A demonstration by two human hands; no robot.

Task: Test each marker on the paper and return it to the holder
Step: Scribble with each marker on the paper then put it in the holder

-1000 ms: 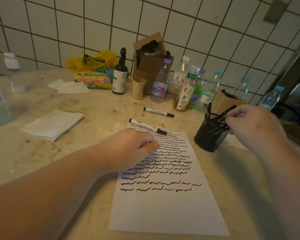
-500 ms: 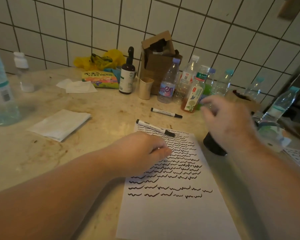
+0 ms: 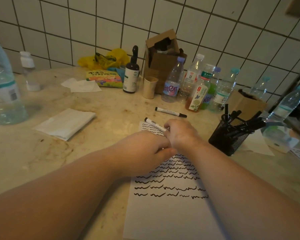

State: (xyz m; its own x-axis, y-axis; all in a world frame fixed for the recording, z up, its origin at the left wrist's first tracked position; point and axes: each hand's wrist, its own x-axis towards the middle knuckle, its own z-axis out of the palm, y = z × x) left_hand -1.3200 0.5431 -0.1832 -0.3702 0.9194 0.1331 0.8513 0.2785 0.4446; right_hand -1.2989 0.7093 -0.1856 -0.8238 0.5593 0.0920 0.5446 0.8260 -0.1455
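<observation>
**Marble bench, hand on a marker**

Marble-look stone made up the bench (image 3: 97, 153), the biggest surface in view, backed by a white tiled wall (image 3: 76, 32). On it lay the paper (image 3: 171, 213), its upper half filled with rows of black squiggles, its lower part blank. Both forearms stretched across the sheet. The left hand (image 3: 145, 149) rested on the paper's upper left part with loosely curled fingers, holding nothing that showed. The right hand (image 3: 180, 134) sat just beyond it, fingers curled around the near end of a white marker (image 3: 152, 124) that lay slanted over the paper's top edge. To the right stood the black mesh holder (image 3: 230, 137), with several dark markers leaning in it. A folded napkin (image 3: 64, 123) lay well to the left. A cluster of bottles (image 3: 197, 87) stood by the wall beside a cardboard box (image 3: 163, 63). A second marker (image 3: 170, 112) lay on the stone between the bottles and the paper, untouched.
</observation>
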